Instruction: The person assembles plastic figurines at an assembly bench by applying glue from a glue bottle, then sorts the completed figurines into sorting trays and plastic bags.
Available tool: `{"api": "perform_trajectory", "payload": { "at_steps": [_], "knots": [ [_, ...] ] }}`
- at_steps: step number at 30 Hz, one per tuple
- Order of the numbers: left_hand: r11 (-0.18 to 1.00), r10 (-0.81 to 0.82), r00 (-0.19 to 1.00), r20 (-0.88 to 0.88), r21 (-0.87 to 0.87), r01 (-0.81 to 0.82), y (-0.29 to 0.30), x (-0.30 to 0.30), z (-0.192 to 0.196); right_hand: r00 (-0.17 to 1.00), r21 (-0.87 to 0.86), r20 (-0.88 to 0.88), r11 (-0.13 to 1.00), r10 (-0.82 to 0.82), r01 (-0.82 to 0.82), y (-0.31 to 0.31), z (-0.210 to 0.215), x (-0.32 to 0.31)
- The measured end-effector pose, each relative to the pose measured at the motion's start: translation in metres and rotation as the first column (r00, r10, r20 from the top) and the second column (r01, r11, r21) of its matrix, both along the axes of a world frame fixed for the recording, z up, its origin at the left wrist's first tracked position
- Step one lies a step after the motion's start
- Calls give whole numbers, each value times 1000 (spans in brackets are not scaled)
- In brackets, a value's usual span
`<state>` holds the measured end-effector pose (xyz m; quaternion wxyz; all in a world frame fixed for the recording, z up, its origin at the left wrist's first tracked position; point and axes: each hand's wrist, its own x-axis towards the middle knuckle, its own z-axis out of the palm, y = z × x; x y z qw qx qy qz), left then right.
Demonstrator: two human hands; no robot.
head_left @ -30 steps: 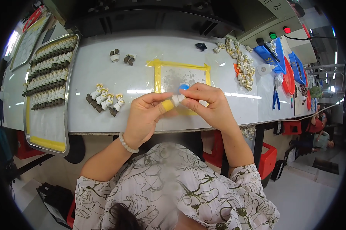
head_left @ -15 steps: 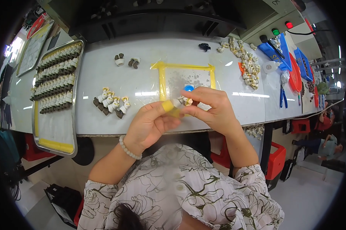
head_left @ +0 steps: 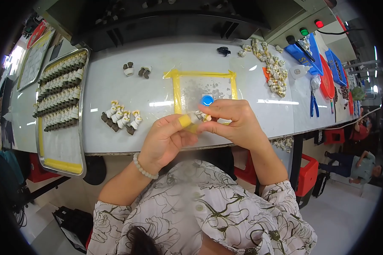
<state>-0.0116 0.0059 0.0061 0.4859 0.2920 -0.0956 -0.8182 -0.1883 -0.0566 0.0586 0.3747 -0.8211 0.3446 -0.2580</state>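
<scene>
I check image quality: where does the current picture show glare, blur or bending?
Head view: glare streaks on the white tabletop, whose front edge bends; same head view: haze over the patterned shirt, and the small figure in the right hand looks soft.

I have a lane over the counter (head_left: 110, 87) between the small figures (head_left: 123, 120) and tape frame (head_left: 177, 91); the left hand (head_left: 165, 135) and right hand (head_left: 239, 122) block the near middle, the tray (head_left: 62, 142) the left.

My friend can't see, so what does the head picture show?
A person's left hand and right hand hold a small pale piece above a white table. At left, a metal tray holds rows of white-and-brown figures; at right lies a heap of white-and-yellow pieces.
</scene>
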Motion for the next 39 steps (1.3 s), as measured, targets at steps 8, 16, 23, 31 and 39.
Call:
{"api": "perform_trajectory", "payload": {
  "at_steps": [8, 16, 23, 31, 39],
  "knots": [
    [1000, 8, 1000, 31, -8, -7, 2, 0, 1, 1000, -14, 14, 1000, 24, -24, 1, 0, 1],
    [997, 12, 998, 69, -79, -6, 0, 0, -5, 986, -105, 154, 993, 62, -46, 1, -16, -8],
    [994, 85, 986, 140, -81, -75, 7, -3, -14, 962, -7, 272, 1000, -5, 7, 22, -21, -16],
    [985, 39, 985, 169, -172, -9, 9, 0, -18, 948, 110, 314, 994, -52, 18, 33, -24, -19],
    [975, 96, 976, 197, -215, -53, 11, -1, -20, 920, -4, 366, 988, -140, 152, 46, -28, -15]
  ]
}}
